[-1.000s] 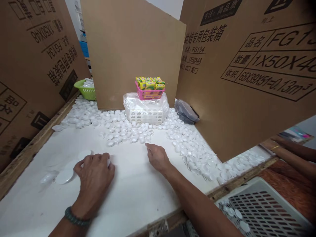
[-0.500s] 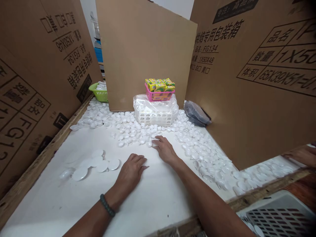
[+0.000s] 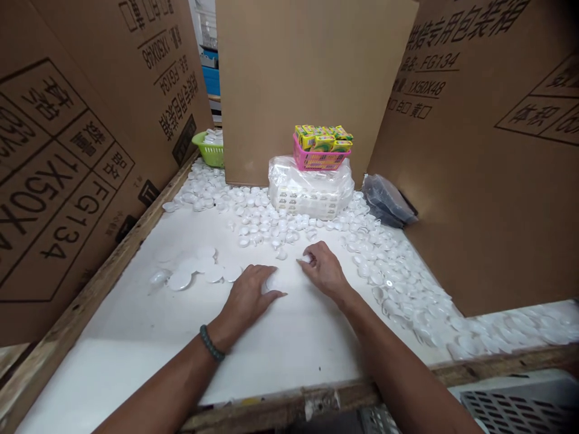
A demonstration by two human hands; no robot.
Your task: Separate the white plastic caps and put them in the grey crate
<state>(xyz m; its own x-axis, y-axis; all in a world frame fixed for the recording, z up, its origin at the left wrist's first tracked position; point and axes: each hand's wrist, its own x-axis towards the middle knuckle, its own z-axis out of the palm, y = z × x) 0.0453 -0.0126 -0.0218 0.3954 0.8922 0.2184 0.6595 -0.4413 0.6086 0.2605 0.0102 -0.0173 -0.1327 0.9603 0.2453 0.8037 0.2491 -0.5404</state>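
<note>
My left hand (image 3: 251, 296) rests palm down on the white table top (image 3: 136, 325), its fingers closed over a small white cap (image 3: 271, 282) near the middle. My right hand (image 3: 324, 270) lies just to its right, fingertips pinching another small white cap (image 3: 306, 259). A heap of small white caps (image 3: 266, 220) spreads behind both hands and along the right side. A row of flat white round lids (image 3: 199, 272) lies to the left of my left hand. A green bead bracelet (image 3: 211, 343) is on my left wrist.
Brown cardboard walls (image 3: 312, 78) stand on three sides. At the back are a bagged stack of white trays (image 3: 310, 193), a pink basket (image 3: 319, 158) of yellow-green boxes, a green basket (image 3: 208, 147) and a dark bag (image 3: 386, 202). A wooden edge (image 3: 289, 404) borders the table front.
My left hand left the flat lids at the left and moved right to a small cap at the middle. My right hand reached into the heap and pulled back a cap. The view shifted right.
</note>
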